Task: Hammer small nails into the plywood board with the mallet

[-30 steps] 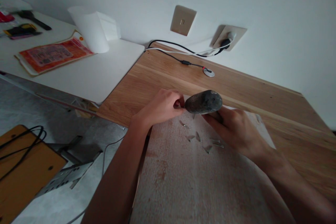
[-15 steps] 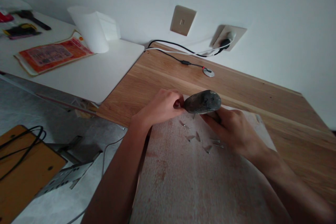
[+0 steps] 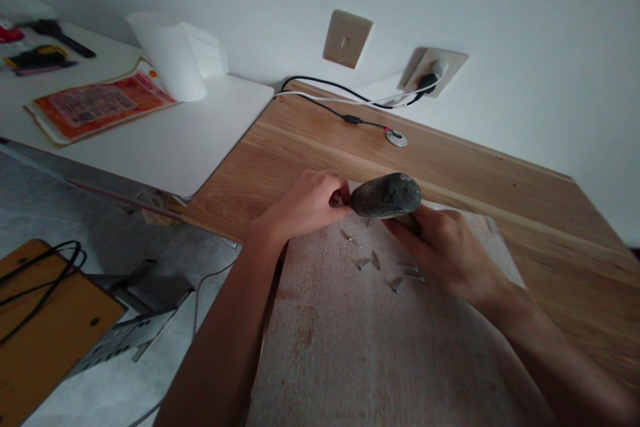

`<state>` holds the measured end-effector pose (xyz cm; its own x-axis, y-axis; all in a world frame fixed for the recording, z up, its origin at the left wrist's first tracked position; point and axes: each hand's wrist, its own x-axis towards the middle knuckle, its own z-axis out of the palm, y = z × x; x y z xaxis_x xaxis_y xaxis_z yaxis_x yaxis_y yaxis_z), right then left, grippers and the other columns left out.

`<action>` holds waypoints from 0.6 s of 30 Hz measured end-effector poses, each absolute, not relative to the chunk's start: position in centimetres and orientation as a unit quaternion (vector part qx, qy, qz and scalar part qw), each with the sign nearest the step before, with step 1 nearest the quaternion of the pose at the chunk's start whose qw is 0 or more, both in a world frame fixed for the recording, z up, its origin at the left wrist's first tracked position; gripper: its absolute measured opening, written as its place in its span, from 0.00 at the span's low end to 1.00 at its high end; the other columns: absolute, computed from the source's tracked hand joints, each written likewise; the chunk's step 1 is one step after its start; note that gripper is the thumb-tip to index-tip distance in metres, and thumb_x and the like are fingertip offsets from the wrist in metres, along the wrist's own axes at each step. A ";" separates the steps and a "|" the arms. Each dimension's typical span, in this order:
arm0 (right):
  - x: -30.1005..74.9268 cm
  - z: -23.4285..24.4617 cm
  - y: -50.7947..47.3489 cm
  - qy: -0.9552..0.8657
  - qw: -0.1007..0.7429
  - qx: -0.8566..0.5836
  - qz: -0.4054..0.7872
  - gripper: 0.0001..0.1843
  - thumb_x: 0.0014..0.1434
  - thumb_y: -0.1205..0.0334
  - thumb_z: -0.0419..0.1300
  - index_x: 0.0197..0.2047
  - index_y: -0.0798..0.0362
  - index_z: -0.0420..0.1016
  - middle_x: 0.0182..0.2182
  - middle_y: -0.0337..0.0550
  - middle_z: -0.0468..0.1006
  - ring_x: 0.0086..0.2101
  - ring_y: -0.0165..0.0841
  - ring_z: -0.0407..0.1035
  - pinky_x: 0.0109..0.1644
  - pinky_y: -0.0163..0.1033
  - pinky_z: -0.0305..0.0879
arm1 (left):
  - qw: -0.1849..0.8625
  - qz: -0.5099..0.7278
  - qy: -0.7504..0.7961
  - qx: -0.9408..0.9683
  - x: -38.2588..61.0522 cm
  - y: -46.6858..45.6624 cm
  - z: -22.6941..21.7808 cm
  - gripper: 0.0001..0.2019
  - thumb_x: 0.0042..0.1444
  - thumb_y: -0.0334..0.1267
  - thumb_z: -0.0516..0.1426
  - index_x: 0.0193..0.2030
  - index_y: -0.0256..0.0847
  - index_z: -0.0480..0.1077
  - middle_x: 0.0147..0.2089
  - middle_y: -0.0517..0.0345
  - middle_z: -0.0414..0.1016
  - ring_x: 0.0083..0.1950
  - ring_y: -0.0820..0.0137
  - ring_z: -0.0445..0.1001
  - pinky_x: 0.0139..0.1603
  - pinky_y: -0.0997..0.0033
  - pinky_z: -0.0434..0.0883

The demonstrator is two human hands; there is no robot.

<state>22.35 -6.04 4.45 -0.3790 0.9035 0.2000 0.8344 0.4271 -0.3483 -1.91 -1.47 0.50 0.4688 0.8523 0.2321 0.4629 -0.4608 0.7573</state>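
Note:
My right hand [image 3: 445,240] is wrapped round the handle of a hammer [image 3: 386,195] with a dark, worn, rounded head. The head hides what lies straight beneath it. Close to its left side, my left hand [image 3: 317,203] is closed with the fingers curled and pinched. Whatever those fingertips hold is hidden behind the hammer head. Both hands are over the far part of a whitish, scuffed wooden board [image 3: 340,340]. Several small nails [image 3: 393,285] are on the board just below the hands, some apparently standing up from the surface.
The board rests on a brown wooden tabletop [image 3: 280,140]. Cables [image 3: 325,117] run along its back to a wall socket [image 3: 440,73]. A white table [image 3: 220,127] at left bears a paper roll [image 3: 175,57] and an orange packet [image 3: 100,107]. An orange-brown stool [image 3: 55,320] stands lower left.

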 end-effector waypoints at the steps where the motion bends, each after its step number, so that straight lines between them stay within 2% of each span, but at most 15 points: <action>1: 22.3 4.6 -6.0 -0.826 0.186 -0.525 0.092 0.21 0.67 0.53 0.57 0.24 0.45 0.56 0.16 0.35 0.63 0.17 0.30 0.57 0.25 0.40 0.48 | 0.317 0.310 0.411 0.796 -1.9 -1.5 0.5 0.01 0.59 0.30 0.65 0.36 0.38 0.79 0.37 0.55 0.82 0.37 0.68 0.78 0.38 0.69 0.69; 6: 22.1 4.8 -6.1 -0.830 0.211 -0.511 0.076 0.23 0.67 0.53 0.57 0.24 0.44 0.53 0.15 0.33 0.57 0.17 0.29 0.52 0.24 0.39 0.44 | 0.309 0.313 0.407 0.801 -1.9 -1.5 0.5 0.02 0.59 0.29 0.65 0.35 0.37 0.78 0.37 0.56 0.81 0.36 0.70 0.76 0.38 0.70 0.68; 13: 22.0 4.2 -6.3 -0.833 0.177 -0.517 0.083 0.18 0.67 0.53 0.56 0.26 0.46 0.61 0.17 0.37 0.67 0.17 0.32 0.62 0.26 0.40 0.50 | 0.303 0.303 0.411 0.805 -1.9 -1.6 0.8 0.04 0.56 0.27 0.64 0.33 0.38 0.78 0.35 0.57 0.80 0.36 0.69 0.75 0.37 0.68 0.66; 18: 22.1 4.3 -6.4 -0.828 0.183 -0.525 0.071 0.18 0.68 0.51 0.56 0.27 0.46 0.62 0.17 0.37 0.67 0.16 0.32 0.61 0.25 0.39 0.51 | 0.311 0.307 0.405 0.803 -1.9 -1.4 0.6 0.02 0.57 0.28 0.64 0.35 0.38 0.78 0.37 0.56 0.81 0.37 0.69 0.76 0.38 0.69 0.67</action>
<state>22.09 -6.40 4.32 -0.3827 0.8952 0.2284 0.8429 0.4395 -0.3105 -1.91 -1.44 0.64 0.4828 0.8419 0.2410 0.4601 -0.4780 0.7482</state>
